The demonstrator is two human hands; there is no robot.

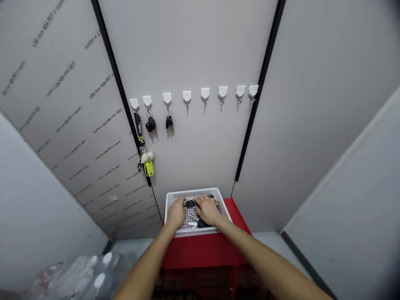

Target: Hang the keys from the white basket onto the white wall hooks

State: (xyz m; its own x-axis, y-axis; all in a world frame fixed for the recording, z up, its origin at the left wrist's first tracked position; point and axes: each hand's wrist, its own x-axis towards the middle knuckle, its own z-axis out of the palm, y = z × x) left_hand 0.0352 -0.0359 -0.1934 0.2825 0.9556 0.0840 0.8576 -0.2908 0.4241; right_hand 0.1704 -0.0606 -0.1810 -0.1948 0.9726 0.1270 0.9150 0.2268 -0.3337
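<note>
Both hands are inside a white plastic basket (171,196) with a perforated bottom. A small bunch of black keys (190,203) lies between my fingertips. My left hand (176,213) has its curled fingers at the left end of this bunch. On the other side, my right hand (207,209) bends its fingers round the right end, partly hiding it. Below the right hand, a black-headed key (202,223) lies in the basket with metal blades beside it. More keys (218,205) show at the basket's right side, partly covered by the right hand.
The basket stands on a red table (203,252). White hooks (186,96) run in a row along the wall. Black keys (151,124), another black key set (169,121) and a strap with a yellow-green tag (149,168) hang at left. Plastic-wrapped bottles (100,281) stand lower left.
</note>
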